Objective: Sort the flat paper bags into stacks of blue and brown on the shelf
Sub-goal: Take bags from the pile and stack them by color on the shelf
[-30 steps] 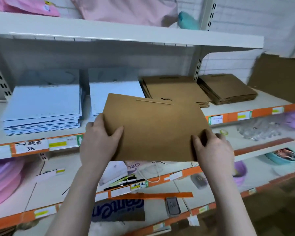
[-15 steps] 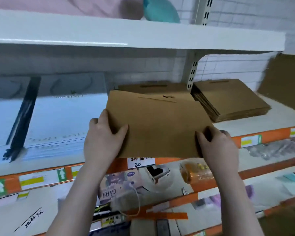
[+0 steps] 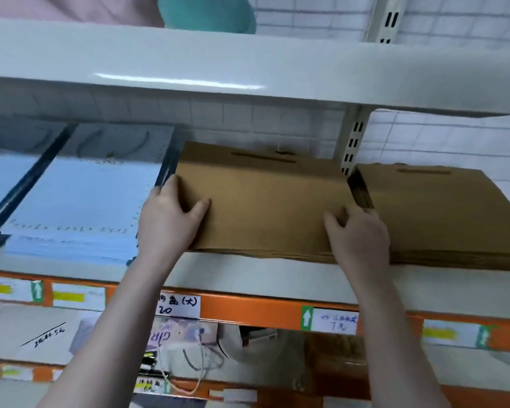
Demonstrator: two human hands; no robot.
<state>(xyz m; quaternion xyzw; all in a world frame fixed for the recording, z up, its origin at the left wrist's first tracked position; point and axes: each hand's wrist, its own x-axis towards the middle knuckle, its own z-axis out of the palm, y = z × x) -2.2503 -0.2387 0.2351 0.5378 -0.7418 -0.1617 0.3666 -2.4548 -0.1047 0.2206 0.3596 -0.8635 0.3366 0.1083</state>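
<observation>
Since the earlier frame, the brown paper bag (image 3: 265, 201) has gone from being held out in front of the shelf to lying flat on a brown stack (image 3: 277, 256) at the centre of the frame, and the view has moved closer in. Nearest, at the bottom, two bare forearms reach up. Above them runs the orange shelf edge (image 3: 248, 313) with its white price labels. On the white shelf (image 3: 248, 278), the left hand (image 3: 168, 222) grips the bag's left edge, thumb on top and fingers hidden under the paper. The right hand (image 3: 359, 234) grips the lower right corner the same way, thumb pressed on the top face. Left of centre lie the blue stacks (image 3: 71, 213), just beside the bag. At right, a second brown stack (image 3: 442, 213) touches the first. Behind stands a slotted upright (image 3: 354, 145).
</observation>
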